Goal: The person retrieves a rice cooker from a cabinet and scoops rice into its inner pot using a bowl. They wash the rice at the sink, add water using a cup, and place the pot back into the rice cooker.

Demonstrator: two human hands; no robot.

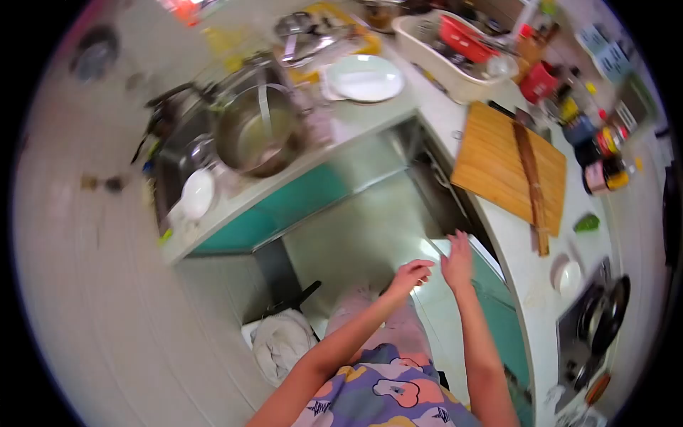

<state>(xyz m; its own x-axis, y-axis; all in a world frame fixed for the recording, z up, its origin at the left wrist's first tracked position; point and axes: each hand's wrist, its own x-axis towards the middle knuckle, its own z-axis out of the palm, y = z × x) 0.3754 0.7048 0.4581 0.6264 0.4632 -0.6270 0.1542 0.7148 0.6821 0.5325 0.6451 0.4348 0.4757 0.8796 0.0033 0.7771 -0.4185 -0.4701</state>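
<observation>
My right hand [457, 262] is open, its fingers stretched out beside the white top edge of a green cabinet front [489, 262]. I cannot tell whether it touches that edge. Close by on its left is my left hand [413, 275], above the floor, with loosely bent fingers and nothing visible in them. Just beyond the hands, a dark opening [445, 196] under the counter shows metal rails or a rack inside.
A wooden cutting board [491, 167] with a long brown stick [530, 181] lies on the right counter, near sauce bottles [605, 175] and a black pan [610, 317]. A large metal pot [245, 149] stands at the sink. A white bin [281, 345] is on the floor.
</observation>
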